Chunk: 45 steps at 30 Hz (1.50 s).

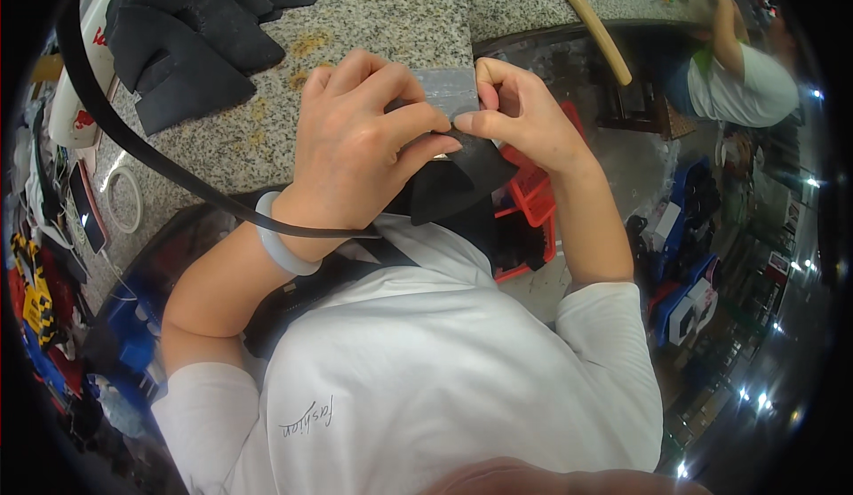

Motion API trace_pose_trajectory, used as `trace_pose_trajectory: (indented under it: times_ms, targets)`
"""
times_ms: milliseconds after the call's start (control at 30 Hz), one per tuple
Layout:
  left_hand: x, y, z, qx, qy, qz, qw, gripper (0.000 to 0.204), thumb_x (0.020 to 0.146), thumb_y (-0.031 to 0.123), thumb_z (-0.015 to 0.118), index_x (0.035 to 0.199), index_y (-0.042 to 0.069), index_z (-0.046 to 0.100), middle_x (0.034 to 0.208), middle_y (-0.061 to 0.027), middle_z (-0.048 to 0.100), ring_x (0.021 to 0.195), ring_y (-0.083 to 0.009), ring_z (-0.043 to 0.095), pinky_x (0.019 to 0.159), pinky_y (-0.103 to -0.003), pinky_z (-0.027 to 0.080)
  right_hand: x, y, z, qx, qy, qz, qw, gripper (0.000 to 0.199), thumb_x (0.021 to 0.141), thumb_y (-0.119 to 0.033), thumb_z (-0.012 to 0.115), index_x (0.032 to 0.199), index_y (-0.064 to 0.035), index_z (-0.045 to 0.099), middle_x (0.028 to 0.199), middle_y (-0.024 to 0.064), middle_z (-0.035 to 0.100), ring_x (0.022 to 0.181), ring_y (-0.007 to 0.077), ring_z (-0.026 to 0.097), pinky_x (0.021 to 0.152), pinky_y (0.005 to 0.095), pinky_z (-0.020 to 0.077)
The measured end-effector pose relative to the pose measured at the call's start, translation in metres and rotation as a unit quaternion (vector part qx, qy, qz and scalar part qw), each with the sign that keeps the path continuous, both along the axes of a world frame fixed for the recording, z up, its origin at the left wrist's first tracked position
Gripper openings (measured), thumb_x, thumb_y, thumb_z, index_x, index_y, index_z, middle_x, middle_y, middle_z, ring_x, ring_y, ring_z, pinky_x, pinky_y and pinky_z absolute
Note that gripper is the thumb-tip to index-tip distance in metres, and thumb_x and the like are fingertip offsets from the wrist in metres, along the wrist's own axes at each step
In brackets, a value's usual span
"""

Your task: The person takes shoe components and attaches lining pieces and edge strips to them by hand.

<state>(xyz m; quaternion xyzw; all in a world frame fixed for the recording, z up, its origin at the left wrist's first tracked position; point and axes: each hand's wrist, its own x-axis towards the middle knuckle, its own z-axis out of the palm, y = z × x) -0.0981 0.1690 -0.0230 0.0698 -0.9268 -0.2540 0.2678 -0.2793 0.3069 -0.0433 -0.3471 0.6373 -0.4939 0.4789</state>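
your left hand (360, 135) and right hand (515, 117) meet over the edge of a speckled granite counter (382, 15), both pinched shut on one small black fabric piece (453, 184) held up close to your chest. the left hand wraps over it from above, fingers curled down across its top; the right thumb and forefinger nip its upper edge, where a strip of grey tape (449, 91) lies flat between the two hands. the piece looks light, thin and limp: its free corner droops below your grip, so it will fold or slip wherever it is not supported. judged from that, hold it near the taped edge with both pinches close together, keeping the cloth taut. the tape's sheen suggests a slick face. a pale bangle (280, 246) rings your left wrist, and a black strap (133, 139) curves past it. more black fabric pieces (187, 24) are stacked further back on the counter, well apart from your hands.
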Motion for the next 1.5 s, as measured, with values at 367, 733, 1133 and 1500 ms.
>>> trace_pose_trajectory:
  times_ms: [367, 733, 1133, 1500]
  targets:
    - [0.001, 0.0, -0.001, -0.027, 0.02, 0.0, 0.999, 0.022, 0.065, 0.026, 0.088, 0.084, 0.022, 0.076, 0.087, 0.0055, 0.062, 0.09, -0.0208, 0.058, 0.075, -0.037, 0.038, -0.001, -0.001, 0.003, -0.004, -0.006, 0.009, 1.0, 0.038, 0.075, -0.013, 0.078, 0.076, -0.0112, 0.04, 0.068, -0.0051, 0.045, 0.063, 0.003, 0.039, 0.053, 0.0228, 0.0315]
    - [0.001, 0.001, -0.002, -0.023, 0.024, 0.002, 0.999, 0.02, 0.067, 0.024, 0.087, 0.084, 0.021, 0.076, 0.086, 0.005, 0.062, 0.091, -0.0213, 0.058, 0.075, -0.037, 0.038, 0.0, -0.003, 0.005, -0.006, 0.005, 0.006, 1.0, 0.041, 0.074, -0.014, 0.079, 0.077, -0.0115, 0.039, 0.068, -0.0047, 0.043, 0.064, 0.0041, 0.038, 0.054, 0.0232, 0.031]
    - [0.0, 0.003, 0.003, 0.003, 0.009, -0.009, 1.0, 0.018, 0.069, 0.019, 0.086, 0.083, 0.019, 0.075, 0.087, 0.0055, 0.062, 0.094, -0.0214, 0.057, 0.077, -0.037, 0.037, 0.0, 0.0, 0.008, 0.008, 0.042, 0.018, 0.999, 0.039, 0.073, -0.014, 0.077, 0.077, -0.0109, 0.039, 0.068, -0.0034, 0.042, 0.064, 0.0054, 0.038, 0.054, 0.0245, 0.0315]
    - [-0.002, 0.005, -0.004, -0.001, 0.021, 0.016, 1.0, 0.022, 0.067, 0.03, 0.087, 0.083, 0.02, 0.076, 0.087, 0.0057, 0.062, 0.094, -0.0217, 0.058, 0.078, -0.038, 0.039, 0.0, 0.002, -0.003, -0.031, 0.042, -0.004, 0.999, 0.037, 0.073, -0.012, 0.077, 0.08, -0.0101, 0.04, 0.07, -0.0038, 0.043, 0.064, 0.0055, 0.04, 0.055, 0.0241, 0.0329]
